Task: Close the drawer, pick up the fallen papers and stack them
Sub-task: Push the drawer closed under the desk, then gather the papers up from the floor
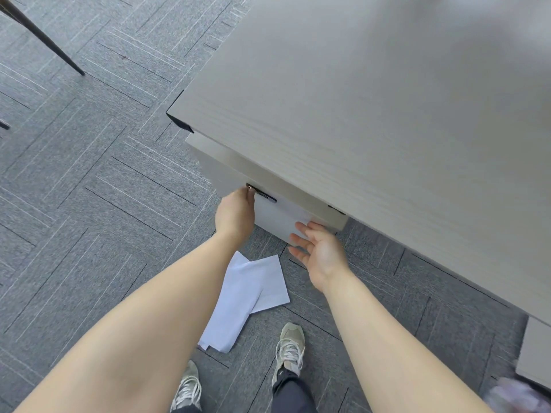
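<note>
A pale cabinet under the desk [372, 114] has its top drawer [277, 220] standing out a little from the cabinet body. My left hand [235, 213] curls its fingers over the drawer front's upper edge, beside a small metal lock and a dark handle [267, 198]. My right hand [319, 251] is open with fingers spread, and its fingertips rest against the white drawer front at the lower right. Several white papers [247, 293] lie overlapping on the grey carpet below my hands, just in front of my feet.
The wide wood-grain desk top fills the upper right and overhangs the cabinet. A dark thin chair leg [44, 40] slants across the top left. My two sneakers [290, 344] stand near the papers. Another pale cabinet [536, 353] sits at the right edge.
</note>
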The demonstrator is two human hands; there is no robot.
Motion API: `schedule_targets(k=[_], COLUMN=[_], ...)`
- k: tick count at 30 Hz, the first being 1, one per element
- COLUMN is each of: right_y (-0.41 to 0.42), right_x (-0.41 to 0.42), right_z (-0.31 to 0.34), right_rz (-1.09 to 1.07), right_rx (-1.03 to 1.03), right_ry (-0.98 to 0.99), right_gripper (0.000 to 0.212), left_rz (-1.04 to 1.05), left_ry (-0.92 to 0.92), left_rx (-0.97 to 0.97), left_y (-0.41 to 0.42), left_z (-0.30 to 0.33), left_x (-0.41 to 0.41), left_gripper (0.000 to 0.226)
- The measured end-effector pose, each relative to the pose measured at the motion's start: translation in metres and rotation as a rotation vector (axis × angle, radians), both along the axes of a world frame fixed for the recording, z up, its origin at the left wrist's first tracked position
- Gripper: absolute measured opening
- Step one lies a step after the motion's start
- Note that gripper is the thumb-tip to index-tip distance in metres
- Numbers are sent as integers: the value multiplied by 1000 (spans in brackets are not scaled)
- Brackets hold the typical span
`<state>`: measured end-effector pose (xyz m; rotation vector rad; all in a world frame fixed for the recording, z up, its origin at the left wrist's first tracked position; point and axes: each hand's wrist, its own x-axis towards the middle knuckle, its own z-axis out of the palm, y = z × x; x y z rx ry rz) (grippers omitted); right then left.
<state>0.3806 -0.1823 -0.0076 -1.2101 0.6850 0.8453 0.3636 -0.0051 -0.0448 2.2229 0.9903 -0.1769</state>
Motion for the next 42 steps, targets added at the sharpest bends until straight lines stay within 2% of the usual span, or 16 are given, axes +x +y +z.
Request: schedule_targets(k=[5,8,13,17,19,20,25,27,30,31,33,34,36,38,41,42], right_y=[15,23,37,36,32,30,23,22,25,27,27,27,38,47,54,55], right_x=[-32,-74,-172,-239,-260,-270,-301,-303,-299,-299,-297,-295,-293,-294,-297,-296], right_z=[14,18,-29,-138,-209,-246,-423,-476,-535,-554,-593,-610,-604,-596,-595,-593], right_rz=[-20,-5,222,422,432,433,381,335,222,188,104,74,47,62,146,149], right_rx=[-55,-105,-284,-457,-506,-517,-560,-636,-765,-792,-846,-885,-942,-1018,-1012,-971], right_ry=[-68,-89,46,180,216,235,241,198,126,109,76,82,123,106,22,-1], right_gripper=[49,44,31,32,37,39,40,36,43,53,92,105,103,81,49,41], left_rz=[53,-8,-47,57,126,130,91,45,7,15,55,78,92,18,-78,-107], left_ry=[15,26,326,464,476,473,426,402,424,423,398,379,380,417,350,300], left_rx=[-310,-335,-369,-452,-472,-468,-334,-224,-66,-38,21,49,79,72,-7,-4], left_y=[10,16,50,83,96,102,113,116,114,111,103,101,98,92,77,73], left_z=[8,4,-60,-149,-209,-242,-399,-454,-514,-527,-542,-547,-553,-557,-557,-557], left_x=[-36,-110,-262,-331,-346,-352,-361,-358,-356,-354,-350,-347,-342,-337,-333,-333], left_gripper=[43,38,28,17,48,52,56,70,90,93,98,98,94,79,30,24])
